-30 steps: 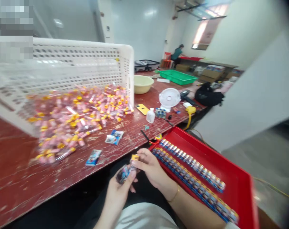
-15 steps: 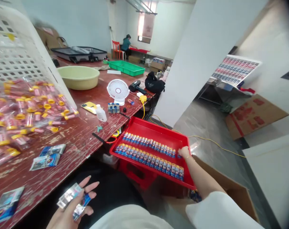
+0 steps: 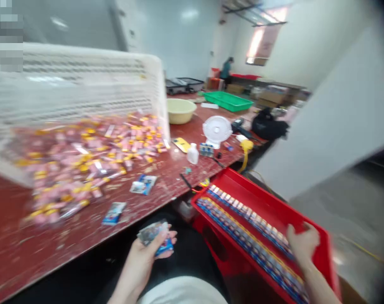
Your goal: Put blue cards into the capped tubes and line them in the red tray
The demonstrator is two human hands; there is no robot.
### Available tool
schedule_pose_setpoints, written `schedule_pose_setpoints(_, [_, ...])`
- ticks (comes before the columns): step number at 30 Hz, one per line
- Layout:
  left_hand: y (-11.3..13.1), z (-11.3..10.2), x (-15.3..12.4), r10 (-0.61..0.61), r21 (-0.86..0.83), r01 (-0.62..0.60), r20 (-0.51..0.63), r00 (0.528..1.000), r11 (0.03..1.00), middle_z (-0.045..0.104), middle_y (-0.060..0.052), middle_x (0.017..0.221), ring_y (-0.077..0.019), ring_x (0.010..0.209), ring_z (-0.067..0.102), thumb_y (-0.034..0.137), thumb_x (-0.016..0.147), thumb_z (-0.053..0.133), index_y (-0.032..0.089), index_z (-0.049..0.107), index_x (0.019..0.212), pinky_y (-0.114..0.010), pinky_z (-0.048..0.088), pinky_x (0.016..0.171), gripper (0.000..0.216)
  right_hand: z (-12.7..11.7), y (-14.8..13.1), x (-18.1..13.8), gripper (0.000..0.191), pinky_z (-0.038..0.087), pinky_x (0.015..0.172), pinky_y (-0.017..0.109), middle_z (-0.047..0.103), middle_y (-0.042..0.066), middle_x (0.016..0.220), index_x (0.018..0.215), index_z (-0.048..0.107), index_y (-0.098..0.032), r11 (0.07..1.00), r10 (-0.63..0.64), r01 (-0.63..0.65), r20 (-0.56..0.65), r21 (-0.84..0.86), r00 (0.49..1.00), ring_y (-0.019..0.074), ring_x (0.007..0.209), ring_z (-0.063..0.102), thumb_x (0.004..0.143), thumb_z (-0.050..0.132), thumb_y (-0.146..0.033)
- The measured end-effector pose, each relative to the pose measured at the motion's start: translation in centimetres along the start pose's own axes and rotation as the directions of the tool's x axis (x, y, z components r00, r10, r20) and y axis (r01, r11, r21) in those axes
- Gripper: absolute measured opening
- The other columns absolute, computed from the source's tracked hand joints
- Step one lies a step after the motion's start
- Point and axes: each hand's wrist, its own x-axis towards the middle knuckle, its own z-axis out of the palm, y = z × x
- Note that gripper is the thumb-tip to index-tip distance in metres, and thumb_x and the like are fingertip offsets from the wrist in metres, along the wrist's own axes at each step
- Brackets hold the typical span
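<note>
My left hand [image 3: 155, 245] is above my lap, its thumb pressing a few flat blue-and-silver printed wrappers [image 3: 154, 232] against the fingers. My right hand [image 3: 302, 242] is over the right part of a red tray [image 3: 252, 185], close to the end of the shorter row; its thumb and fingers look apart, with nothing visible between them. Two rows of small blue-labelled tubes [image 3: 249, 245] with yellow ends lie side by side in the tray. More flat wrappers [image 3: 144, 184] rest on the worn red table [image 3: 84, 245], to the left of my left hand.
A white slatted basket [image 3: 93, 93] lies on its side, with pink tubes with yellow caps [image 3: 93, 156] spilling out in clear plastic. Behind are a small bottle [image 3: 193, 154], white fan [image 3: 217, 130], yellow basin [image 3: 181, 111] and green tray [image 3: 228, 101]. A person [image 3: 226, 71] is far back.
The view has swung left, so the table and tray appear farther right. My right hand has lifted off the end of the shorter row. My left hand still holds the wrappers.
</note>
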Motion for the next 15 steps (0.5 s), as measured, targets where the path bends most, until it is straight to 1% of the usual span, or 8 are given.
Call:
schedule_pose_setpoints(2, [0.5,-0.8,-0.5,0.032,-0.017,-0.032,-0.002,1.000,0.999,0.075,-0.014,0.081,-0.0244,0.073,0.071,0.040,0.059,0.082,0.011,0.070,0.093,-0.027,0.056,0.055,0.047,3.2,-5.8,-1.5,0.055,0.039,0.093,0.056,0.048,0.022,0.122,0.122,0.050,-0.008,0.972,-0.177,0.176,-0.007,0.156,0.984,0.0387,0.114,0.047,0.076,0.062,-0.037])
schedule_pose_setpoints(4, [0.9,-1.7,-1.2,0.058,-0.022,-0.058,0.009,0.998,0.998,0.075,-0.015,0.081,-0.0240,0.073,0.071,0.042,0.063,0.080,0.010,0.071,0.089,-0.027,0.056,0.055,0.042,7.0,-13.2,-4.6,0.050,0.044,0.092,0.050,0.051,0.017,0.121,0.120,0.051,-0.013,0.831,-0.445,0.390,0.052,0.396,0.894,0.0321,0.108,0.053,0.076,0.063,-0.034])
schedule_pose_setpoints(7, [1.0,-3.5,-2.4,0.107,-0.029,-0.106,0.016,0.994,0.994,0.074,-0.017,0.092,-0.0256,0.083,0.070,0.045,0.067,0.075,0.011,0.073,0.088,-0.028,0.056,0.059,0.040,13.4,-24.8,-10.7,0.024,0.043,0.095,0.045,0.060,0.011,0.108,0.103,0.058,-0.020,0.498,-0.803,0.489,0.168,0.716,0.572,0.0259,0.104,0.056,0.080,0.059,-0.027])
schedule_pose_setpoints(8, [0.9,-4.3,-2.6,0.135,-0.035,-0.135,0.001,0.991,0.990,0.074,-0.018,0.096,-0.0261,0.087,0.069,0.046,0.069,0.074,0.011,0.073,0.089,-0.029,0.057,0.062,0.041,15.6,-28.3,-12.5,0.019,0.045,0.093,0.044,0.061,0.010,0.103,0.099,0.059,-0.020,0.440,-0.856,0.459,0.205,0.772,0.475,0.0248,0.102,0.057,0.081,0.058,-0.027])
schedule_pose_setpoints(9, [0.9,-5.5,-2.7,0.169,-0.047,-0.171,-0.035,0.985,0.984,0.073,-0.018,0.098,-0.0264,0.089,0.069,0.047,0.070,0.073,0.011,0.073,0.090,-0.030,0.057,0.065,0.041,17.9,-31.5,-14.1,0.015,0.047,0.090,0.042,0.062,0.009,0.099,0.094,0.059,-0.021,0.413,-0.879,0.428,0.230,0.804,0.417,0.0237,0.099,0.058,0.081,0.056,-0.027])
schedule_pose_setpoints(10, [1.0,-6.9,-2.5,0.211,-0.063,-0.218,-0.095,0.973,0.974,0.073,-0.017,0.099,-0.0262,0.089,0.068,0.047,0.071,0.072,0.011,0.072,0.092,-0.031,0.058,0.066,0.041,20.2,-34.2,-15.2,0.014,0.049,0.087,0.040,0.063,0.009,0.097,0.092,0.059,-0.020,0.400,-0.889,0.404,0.242,0.822,0.388,0.0230,0.095,0.059,0.082,0.055,-0.028])
schedule_pose_setpoints(12, [1.8,-10.7,-1.5,0.301,-0.102,-0.343,-0.297,0.906,0.934,0.074,-0.015,0.093,-0.0243,0.080,0.069,0.049,0.072,0.070,0.013,0.069,0.096,-0.030,0.058,0.059,0.043,24.1,-38.7,-16.5,0.017,0.051,0.082,0.039,0.063,0.009,0.095,0.094,0.059,-0.019,0.407,-0.881,0.369,0.252,0.835,0.401,0.0227,0.091,0.059,0.081,0.054,-0.030])
schedule_pose_setpoints(15, [4.7,-18.6,1.2,0.434,-0.044,-0.558,-0.580,0.690,0.829,0.073,-0.010,0.077,-0.0193,0.056,0.066,0.051,0.072,0.069,0.015,0.062,0.106,-0.027,0.053,0.044,0.050,28.4,-42.6,-16.0,0.033,0.049,0.082,0.044,0.060,0.013,0.100,0.102,0.055,-0.015,0.451,-0.825,0.314,0.255,0.835,0.505,0.0256,0.091,0.058,0.076,0.058,-0.034])
